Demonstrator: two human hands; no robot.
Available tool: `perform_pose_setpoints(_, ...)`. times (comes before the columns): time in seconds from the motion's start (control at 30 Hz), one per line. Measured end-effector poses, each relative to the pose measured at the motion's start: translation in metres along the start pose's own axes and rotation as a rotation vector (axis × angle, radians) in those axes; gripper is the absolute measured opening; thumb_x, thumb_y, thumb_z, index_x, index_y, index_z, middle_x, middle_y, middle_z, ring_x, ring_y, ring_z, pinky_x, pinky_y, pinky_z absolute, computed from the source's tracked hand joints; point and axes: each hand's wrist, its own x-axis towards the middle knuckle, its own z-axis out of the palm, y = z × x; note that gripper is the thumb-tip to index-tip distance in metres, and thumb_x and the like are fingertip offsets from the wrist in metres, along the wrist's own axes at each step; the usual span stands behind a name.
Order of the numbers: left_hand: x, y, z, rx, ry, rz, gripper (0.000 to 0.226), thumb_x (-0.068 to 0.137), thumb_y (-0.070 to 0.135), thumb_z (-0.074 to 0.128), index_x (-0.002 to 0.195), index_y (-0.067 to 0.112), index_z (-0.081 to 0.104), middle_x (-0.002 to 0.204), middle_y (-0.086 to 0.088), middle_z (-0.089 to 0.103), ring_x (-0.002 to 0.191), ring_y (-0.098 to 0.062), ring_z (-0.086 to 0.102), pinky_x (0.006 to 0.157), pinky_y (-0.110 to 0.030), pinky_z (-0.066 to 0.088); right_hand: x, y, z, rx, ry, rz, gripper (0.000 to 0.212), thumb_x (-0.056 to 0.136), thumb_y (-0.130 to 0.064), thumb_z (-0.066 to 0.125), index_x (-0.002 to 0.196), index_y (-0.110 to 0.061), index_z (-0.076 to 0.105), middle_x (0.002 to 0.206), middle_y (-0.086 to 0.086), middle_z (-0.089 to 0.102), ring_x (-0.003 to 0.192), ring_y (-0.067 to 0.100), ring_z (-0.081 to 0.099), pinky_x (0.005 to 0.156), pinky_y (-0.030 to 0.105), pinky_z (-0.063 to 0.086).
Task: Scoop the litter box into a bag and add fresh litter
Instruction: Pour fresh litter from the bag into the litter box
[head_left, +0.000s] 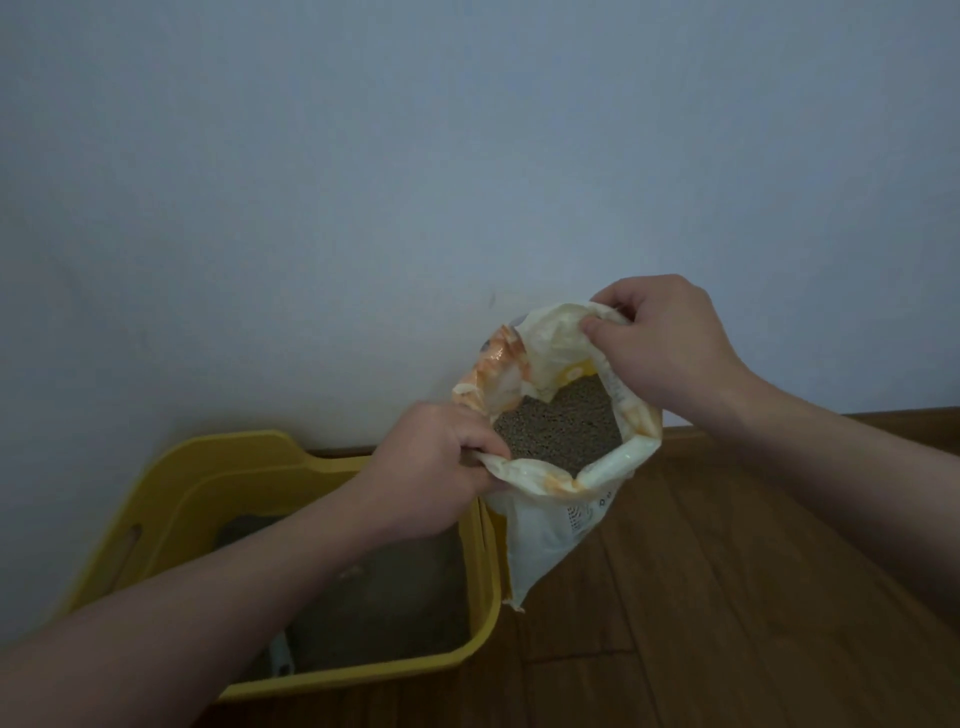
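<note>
The box (234, 447) is sitting at left on the floor (727, 571), grey litter lying inside. The left hand (436, 462) is gripping the near lip of the bag (545, 525), fingers curled round the plastic. The bag is being held just right of the box, mouth spread over fresh litter (561, 426). The right hand (660, 343) is pinching the far lip. For a clean pour, I judge, swing the mouth over the box, then tip slowly with the lip taut. Counting: one box, one bag, two hands.
</note>
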Motion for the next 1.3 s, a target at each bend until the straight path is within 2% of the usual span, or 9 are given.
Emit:
perform_pose_setpoints(0.13,-0.018,-0.013,-0.002,-0.04,0.018,-0.037,0.014,0.072,0.01,0.086,0.081,0.02,0.08,0.08,0.012,0.072,0.078,-0.003,0.066,0.07,-0.017,0.053,-0.004,-0.012,0.016,0.041,-0.034,-0.018,0.008,0.084,-0.022,0.066,0.085,-0.026,0.073,0.071,-0.013,0.064,0.062,0.001,0.058,0.05,0.008,0.037)
perform_pose_setpoints(0.23,-0.032,-0.025,-0.006,-0.091,0.047,-0.075,0.015,0.071,0.008,0.086,0.082,0.016,0.081,0.082,0.01,0.073,0.079,-0.004,0.068,0.072,-0.018,0.054,-0.005,-0.021,0.031,0.088,-0.067,-0.045,0.011,0.083,-0.02,0.066,0.085,-0.031,0.07,0.062,-0.01,0.061,0.05,0.001,0.054,0.043,0.008,0.037)
perform_pose_setpoints(0.33,-0.047,-0.036,-0.014,-0.114,0.029,-0.127,0.013,0.072,0.012,0.086,0.082,0.018,0.08,0.084,0.011,0.073,0.083,-0.005,0.068,0.075,-0.02,0.055,-0.008,-0.032,0.046,0.115,-0.121,-0.073,0.017,0.084,-0.021,0.067,0.093,-0.036,0.069,0.063,-0.003,0.063,0.054,0.01,0.058,0.046,0.013,0.041)
perform_pose_setpoints(0.5,-0.073,-0.059,-0.02,-0.108,0.039,-0.219,0.015,0.072,0.012,0.086,0.081,0.022,0.08,0.084,0.011,0.071,0.083,-0.008,0.067,0.075,-0.033,0.057,-0.013,-0.047,0.068,0.132,-0.201,-0.062,0.017,0.084,-0.018,0.066,0.088,-0.034,0.072,0.065,0.001,0.068,0.057,0.015,0.061,0.048,0.019,0.045)
perform_pose_setpoints(0.6,-0.078,-0.063,-0.023,-0.127,0.072,-0.221,0.017,0.073,0.008,0.085,0.082,0.021,0.08,0.084,0.011,0.071,0.081,-0.008,0.067,0.072,-0.027,0.056,-0.011,-0.053,0.068,0.133,-0.206,-0.058,0.016,0.084,-0.019,0.067,0.09,-0.032,0.075,0.067,-0.005,0.066,0.053,0.009,0.06,0.047,0.016,0.044)
perform_pose_setpoints(0.7,-0.075,-0.058,-0.024,-0.179,0.114,-0.203,0.018,0.072,0.005,0.084,0.082,0.019,0.081,0.083,0.011,0.072,0.081,-0.008,0.068,0.074,-0.021,0.053,-0.005,-0.058,0.057,0.171,-0.185,-0.029,0.014,0.083,-0.02,0.07,0.089,-0.032,0.076,0.072,-0.007,0.065,0.059,0.006,0.061,0.053,0.019,0.043)
perform_pose_setpoints(0.93,-0.053,-0.03,-0.01,-0.233,0.128,-0.125,0.014,0.072,0.005,0.084,0.084,0.012,0.081,0.085,0.006,0.073,0.081,-0.007,0.067,0.076,-0.024,0.056,0.001,-0.055,0.021,0.202,-0.092,-0.022,0.011,0.08,-0.019,0.074,0.082,-0.03,0.076,0.072,-0.006,0.067,0.061,0.009,0.063,0.059,0.024,0.049)
perform_pose_setpoints(1.17,-0.031,-0.013,0.017,-0.243,0.096,-0.09,0.016,0.071,0.008,0.086,0.083,0.016,0.081,0.084,0.009,0.072,0.082,-0.005,0.067,0.074,-0.018,0.054,-0.003,-0.031,0.0,0.132,-0.057,-0.014,0.011,0.081,-0.022,0.073,0.085,-0.032,0.076,0.074,-0.006,0.066,0.064,0.013,0.064,0.058,0.026,0.052)
perform_pose_setpoints(1.3,-0.033,-0.016,0.029,-0.208,0.031,-0.1,0.014,0.073,0.014,0.085,0.085,0.02,0.08,0.087,0.01,0.072,0.084,-0.005,0.067,0.074,-0.024,0.056,-0.007,-0.018,0.009,0.118,-0.083,0.013,0.01,0.082,-0.022,0.073,0.086,-0.031,0.075,0.075,-0.005,0.066,0.062,0.013,0.063,0.055,0.023,0.049)
